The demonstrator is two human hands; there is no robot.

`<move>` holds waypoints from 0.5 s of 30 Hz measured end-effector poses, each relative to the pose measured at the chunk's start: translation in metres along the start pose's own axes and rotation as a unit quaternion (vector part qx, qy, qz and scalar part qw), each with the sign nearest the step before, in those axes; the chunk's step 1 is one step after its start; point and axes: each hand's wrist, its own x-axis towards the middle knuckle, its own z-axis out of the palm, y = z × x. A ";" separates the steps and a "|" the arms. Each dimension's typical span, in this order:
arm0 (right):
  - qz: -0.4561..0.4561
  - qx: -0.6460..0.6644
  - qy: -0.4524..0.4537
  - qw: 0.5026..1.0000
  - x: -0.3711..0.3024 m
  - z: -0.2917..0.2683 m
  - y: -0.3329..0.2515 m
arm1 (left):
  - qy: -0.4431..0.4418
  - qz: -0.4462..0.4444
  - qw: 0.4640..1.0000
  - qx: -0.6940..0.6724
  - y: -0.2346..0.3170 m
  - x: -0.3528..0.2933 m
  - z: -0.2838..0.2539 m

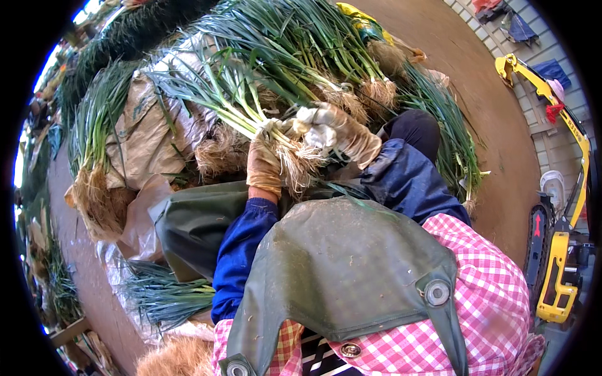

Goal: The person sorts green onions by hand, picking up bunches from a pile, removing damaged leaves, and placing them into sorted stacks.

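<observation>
A bunch of green onions (241, 118) is held over my lap, its leaves toward the far left and its pale, stringy roots (298, 164) toward me. My left hand (263, 166), in a tan glove, is closed around the white stems just above the roots. From the right, my right hand (342, 133), in a soiled whitish glove, meets the stem ends with its fingers curled in on them. Its fingertips are partly hidden among stems and roots.
A large pile of green onions (282, 37) lies just beyond my hands. Another bundle (94, 144) leans at the left by brown sheeting (144, 131). More leaves (166, 291) lie at the near left. A yellow toy-like digger (555, 276) stands at the right.
</observation>
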 end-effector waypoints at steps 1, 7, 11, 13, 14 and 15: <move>-0.007 -0.030 -0.010 0.999 0.002 0.000 -0.002 | -0.038 0.013 0.999 0.005 0.007 -0.007 -0.002; 0.048 -0.399 0.153 0.903 0.019 0.032 -0.015 | -0.092 0.145 0.949 0.265 -0.007 0.019 -0.029; 0.012 -0.477 0.139 0.868 0.039 0.003 0.019 | 0.005 -0.012 1.000 -0.001 -0.012 0.040 -0.037; 0.015 -0.440 0.146 0.886 0.035 -0.006 0.022 | 0.045 -0.035 0.998 -0.024 -0.015 0.039 -0.032; 0.014 -0.422 0.149 0.894 0.032 -0.006 0.022 | 0.048 -0.044 0.997 -0.037 -0.013 0.030 -0.020; 0.006 -0.426 0.172 0.888 0.029 -0.004 0.024 | -0.017 -0.039 0.999 -0.017 -0.014 0.025 -0.017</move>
